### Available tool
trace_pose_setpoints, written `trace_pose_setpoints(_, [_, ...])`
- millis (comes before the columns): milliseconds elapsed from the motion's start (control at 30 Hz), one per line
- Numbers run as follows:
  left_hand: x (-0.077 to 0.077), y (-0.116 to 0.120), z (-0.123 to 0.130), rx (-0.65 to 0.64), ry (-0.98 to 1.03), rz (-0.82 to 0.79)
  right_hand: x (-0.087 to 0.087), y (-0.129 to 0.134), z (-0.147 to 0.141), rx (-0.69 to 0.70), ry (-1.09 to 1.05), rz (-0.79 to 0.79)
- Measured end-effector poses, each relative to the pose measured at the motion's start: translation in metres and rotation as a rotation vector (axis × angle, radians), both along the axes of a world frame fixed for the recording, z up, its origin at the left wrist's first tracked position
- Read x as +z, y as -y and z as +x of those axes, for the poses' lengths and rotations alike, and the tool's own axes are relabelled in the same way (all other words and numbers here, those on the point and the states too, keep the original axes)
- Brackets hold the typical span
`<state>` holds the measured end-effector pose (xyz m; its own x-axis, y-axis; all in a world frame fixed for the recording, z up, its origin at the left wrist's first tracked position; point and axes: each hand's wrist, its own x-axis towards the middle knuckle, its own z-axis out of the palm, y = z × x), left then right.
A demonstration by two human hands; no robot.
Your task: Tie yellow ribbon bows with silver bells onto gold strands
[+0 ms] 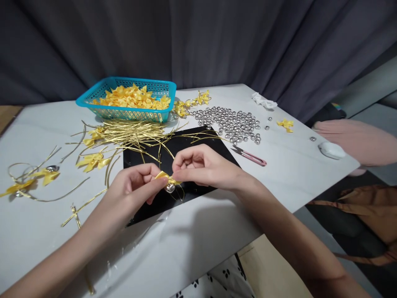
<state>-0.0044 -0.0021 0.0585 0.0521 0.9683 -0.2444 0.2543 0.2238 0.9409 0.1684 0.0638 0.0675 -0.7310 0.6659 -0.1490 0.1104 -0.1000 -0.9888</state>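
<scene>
Both hands meet over a black mat (145,207) on the white table. Between my fingertips is a yellow ribbon bow (162,175), with a small silver bell (170,188) hanging below its middle. My left hand (138,186) pinches the bow's left side between thumb and fingers. On the other side, my right hand (198,167) grips the right end, fingers curled and thumb pressed in. A thin gold wire loop shows just under the bell. What lies behind the fingertips is hidden.
A blue basket (124,78) of yellow bows stands at the back, with gold wire ties (133,132) before it. Silver bells (235,124) are heaped right of centre, near pink-handled thread snips (249,156). Finished-looking bows (46,176) lie at left; a white object (331,150) sits at right.
</scene>
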Motion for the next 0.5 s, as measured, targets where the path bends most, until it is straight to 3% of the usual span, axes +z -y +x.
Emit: trace_pose_setpoints(500, [0.0011, -0.0002, 0.001, 0.005, -0.001, -0.008, -0.005, 0.0033, -0.0014, -0.042, 0.043, 0.069])
